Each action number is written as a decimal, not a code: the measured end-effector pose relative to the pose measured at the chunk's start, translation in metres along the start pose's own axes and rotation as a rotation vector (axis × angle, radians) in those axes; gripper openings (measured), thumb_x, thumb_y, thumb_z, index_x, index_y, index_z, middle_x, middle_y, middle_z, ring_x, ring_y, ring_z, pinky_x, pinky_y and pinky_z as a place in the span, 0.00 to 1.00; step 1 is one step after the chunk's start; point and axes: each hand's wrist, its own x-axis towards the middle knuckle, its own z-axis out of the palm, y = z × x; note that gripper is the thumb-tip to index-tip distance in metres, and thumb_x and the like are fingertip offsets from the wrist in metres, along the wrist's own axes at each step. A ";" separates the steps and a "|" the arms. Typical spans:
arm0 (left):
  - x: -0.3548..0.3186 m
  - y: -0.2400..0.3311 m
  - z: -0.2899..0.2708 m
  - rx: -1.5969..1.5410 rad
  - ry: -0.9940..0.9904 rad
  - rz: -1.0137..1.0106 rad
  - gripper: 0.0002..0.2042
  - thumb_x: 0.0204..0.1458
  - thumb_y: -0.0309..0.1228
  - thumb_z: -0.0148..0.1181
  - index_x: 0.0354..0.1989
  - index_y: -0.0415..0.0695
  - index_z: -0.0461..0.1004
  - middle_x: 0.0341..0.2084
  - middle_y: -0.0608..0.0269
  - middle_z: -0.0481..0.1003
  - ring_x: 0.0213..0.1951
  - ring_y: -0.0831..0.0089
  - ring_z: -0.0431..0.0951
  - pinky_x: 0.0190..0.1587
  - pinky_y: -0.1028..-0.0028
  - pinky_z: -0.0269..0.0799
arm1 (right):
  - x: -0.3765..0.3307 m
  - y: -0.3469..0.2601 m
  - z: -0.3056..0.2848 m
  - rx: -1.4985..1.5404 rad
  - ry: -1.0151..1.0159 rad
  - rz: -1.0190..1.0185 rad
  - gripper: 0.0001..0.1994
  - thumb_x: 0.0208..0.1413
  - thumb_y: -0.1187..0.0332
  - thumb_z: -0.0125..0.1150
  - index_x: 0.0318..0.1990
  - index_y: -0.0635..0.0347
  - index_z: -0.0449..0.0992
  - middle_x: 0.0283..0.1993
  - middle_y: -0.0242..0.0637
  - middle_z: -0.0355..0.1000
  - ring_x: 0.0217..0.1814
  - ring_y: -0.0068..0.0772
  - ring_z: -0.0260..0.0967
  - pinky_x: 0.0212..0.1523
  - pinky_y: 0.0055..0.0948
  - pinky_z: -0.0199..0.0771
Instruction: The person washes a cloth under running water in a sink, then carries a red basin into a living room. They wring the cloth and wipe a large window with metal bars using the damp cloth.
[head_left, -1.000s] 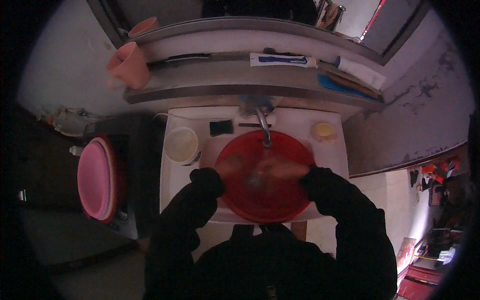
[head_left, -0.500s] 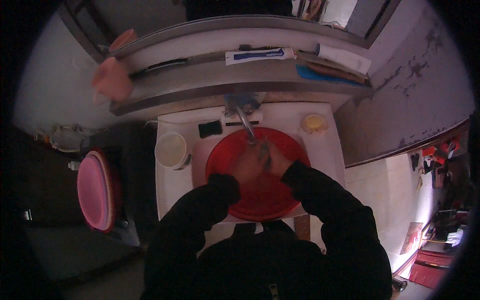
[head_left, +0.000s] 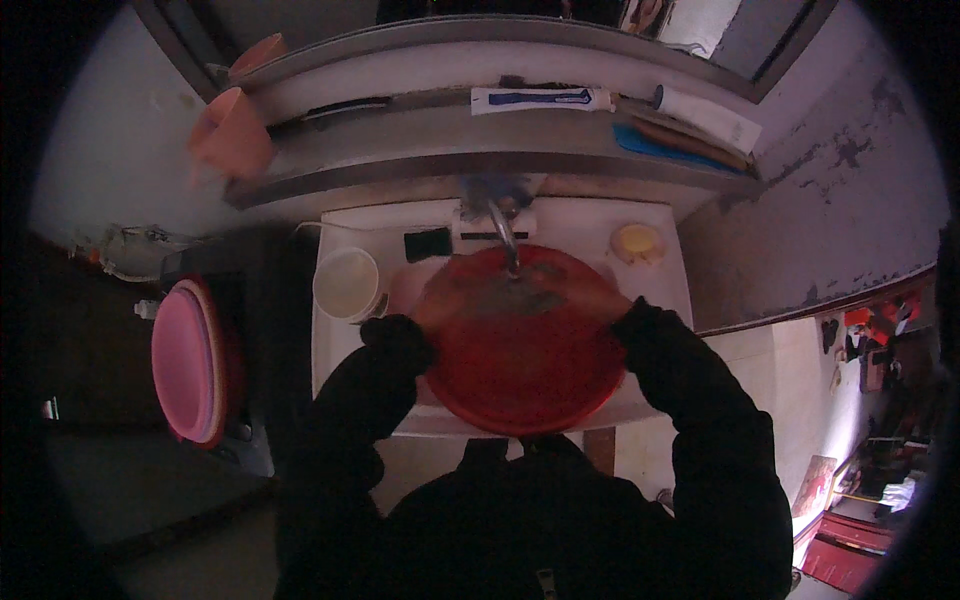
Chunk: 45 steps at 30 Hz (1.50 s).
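Your left hand (head_left: 432, 312) and right hand (head_left: 598, 298) each grip an opposite rim of the red basin (head_left: 525, 350) under the tap (head_left: 505, 235) on the sink (head_left: 660, 290).

Basin (head_left: 520, 370) on the washstand (head_left: 660, 275), between left grip (head_left: 432, 312) and right grip (head_left: 598, 298), each at its rim; tap (head_left: 505, 232) behind, spout over the basin. Cup (head_left: 346, 284) just left of the left grip, sponge (head_left: 427, 243) behind it; soap (head_left: 638, 241) behind the right grip. Shelf (head_left: 420, 140) farther behind, carrying a tube (head_left: 540, 98); mug (head_left: 232, 135) at its left end; stacked bowls (head_left: 190, 360) well left of the left grip.
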 end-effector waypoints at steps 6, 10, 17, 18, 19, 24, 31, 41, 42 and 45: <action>-0.002 -0.008 -0.007 -0.223 -0.088 -0.028 0.16 0.60 0.43 0.57 0.50 0.48 0.77 0.47 0.54 0.78 0.47 0.58 0.79 0.53 0.59 0.72 | -0.011 -0.020 -0.019 -0.563 0.025 -0.174 0.16 0.60 0.64 0.61 0.54 0.55 0.74 0.51 0.41 0.74 0.53 0.34 0.74 0.51 0.34 0.75; -0.009 0.034 -0.011 0.119 -0.272 -0.101 0.17 0.60 0.45 0.55 0.51 0.51 0.78 0.47 0.55 0.78 0.48 0.55 0.79 0.53 0.52 0.70 | -0.003 -0.001 -0.023 -0.592 0.091 -0.229 0.15 0.58 0.65 0.62 0.51 0.56 0.76 0.47 0.42 0.76 0.50 0.37 0.75 0.51 0.35 0.75; -0.005 0.076 -0.048 0.052 -0.185 -0.087 0.24 0.60 0.44 0.55 0.64 0.52 0.67 0.56 0.51 0.74 0.58 0.58 0.74 0.62 0.59 0.65 | -0.007 -0.007 -0.040 -0.764 0.143 -0.024 0.16 0.60 0.63 0.60 0.54 0.52 0.73 0.50 0.45 0.74 0.53 0.44 0.73 0.55 0.40 0.71; -0.005 0.074 -0.045 -0.126 -0.131 -0.089 0.27 0.59 0.46 0.56 0.66 0.51 0.66 0.57 0.52 0.73 0.60 0.60 0.72 0.64 0.63 0.64 | -0.006 -0.001 -0.041 -0.801 0.157 -0.014 0.16 0.60 0.63 0.59 0.55 0.51 0.73 0.52 0.45 0.74 0.55 0.45 0.73 0.56 0.41 0.71; -0.006 0.069 -0.040 -0.277 -0.144 -0.136 0.27 0.59 0.44 0.56 0.66 0.50 0.65 0.58 0.51 0.72 0.60 0.60 0.72 0.65 0.63 0.64 | -0.004 0.008 -0.042 -0.908 0.168 -0.056 0.16 0.60 0.63 0.59 0.56 0.52 0.73 0.53 0.45 0.73 0.55 0.46 0.72 0.56 0.41 0.70; -0.016 0.031 0.009 -0.252 -0.186 0.034 0.25 0.62 0.41 0.53 0.66 0.46 0.64 0.60 0.51 0.70 0.60 0.58 0.72 0.65 0.63 0.64 | 0.023 0.108 -0.027 -1.055 0.140 -0.603 0.17 0.60 0.63 0.57 0.55 0.56 0.72 0.55 0.44 0.71 0.56 0.47 0.70 0.59 0.44 0.69; -0.017 0.011 0.009 -0.235 -0.311 -0.031 0.25 0.62 0.45 0.51 0.66 0.50 0.64 0.57 0.50 0.73 0.58 0.55 0.73 0.61 0.60 0.67 | 0.092 0.179 0.027 -0.868 -0.224 -0.187 0.17 0.62 0.62 0.55 0.56 0.55 0.71 0.56 0.42 0.71 0.58 0.43 0.70 0.60 0.43 0.70; -0.015 0.047 -0.015 -0.273 -0.484 0.032 0.24 0.61 0.35 0.54 0.66 0.43 0.64 0.60 0.49 0.70 0.60 0.55 0.71 0.65 0.60 0.63 | 0.020 0.026 -0.018 -0.638 -0.378 0.174 0.17 0.64 0.60 0.52 0.58 0.53 0.71 0.57 0.41 0.72 0.61 0.38 0.70 0.61 0.42 0.70; -0.012 0.043 -0.006 -0.309 -0.508 0.001 0.24 0.61 0.35 0.54 0.66 0.43 0.64 0.60 0.49 0.70 0.60 0.56 0.71 0.65 0.60 0.63 | 0.015 0.012 -0.028 -0.648 -0.333 0.117 0.18 0.64 0.60 0.53 0.58 0.52 0.71 0.56 0.41 0.73 0.60 0.38 0.70 0.61 0.42 0.71; 0.006 0.026 0.020 -0.548 -0.275 -0.035 0.24 0.59 0.39 0.57 0.62 0.44 0.66 0.56 0.49 0.72 0.56 0.56 0.74 0.60 0.59 0.68 | 0.007 -0.002 -0.045 -0.575 -0.264 -0.096 0.20 0.63 0.60 0.55 0.61 0.52 0.69 0.54 0.41 0.75 0.58 0.38 0.72 0.61 0.40 0.72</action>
